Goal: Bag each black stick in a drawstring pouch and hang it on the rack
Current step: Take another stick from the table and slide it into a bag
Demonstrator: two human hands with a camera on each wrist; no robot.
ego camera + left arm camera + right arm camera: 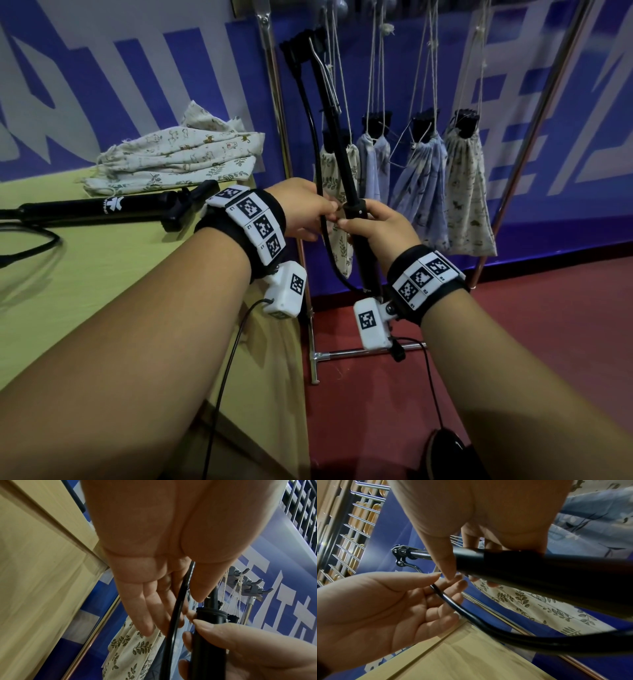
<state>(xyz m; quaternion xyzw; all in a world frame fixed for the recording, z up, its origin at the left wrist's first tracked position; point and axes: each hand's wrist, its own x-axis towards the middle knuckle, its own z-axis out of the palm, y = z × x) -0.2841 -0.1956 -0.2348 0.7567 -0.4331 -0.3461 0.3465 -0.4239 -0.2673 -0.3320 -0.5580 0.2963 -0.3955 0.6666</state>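
My right hand (373,222) grips the barrel of a black stick (337,150), held upright in front of the rack. A thin black hose (317,164) loops from the stick's top down to its base. My left hand (308,209) is beside it, fingers nearly straight, and the hose (471,616) runs across them under the thumb without a clear pinch. A leaf-print pouch (337,178) hangs just behind the stick with a black stick end showing at its neck. A second black stick (102,207) lies on the table. A pile of empty pouches (178,154) lies behind it.
Three more filled pouches hang by strings from the rack's hooks (254,586): two blue ones (373,164) (424,185) and a printed one (466,192). The rack's chrome post (274,85) stands at the yellow table's (85,308) right edge. Its foot (318,356) rests on red floor.
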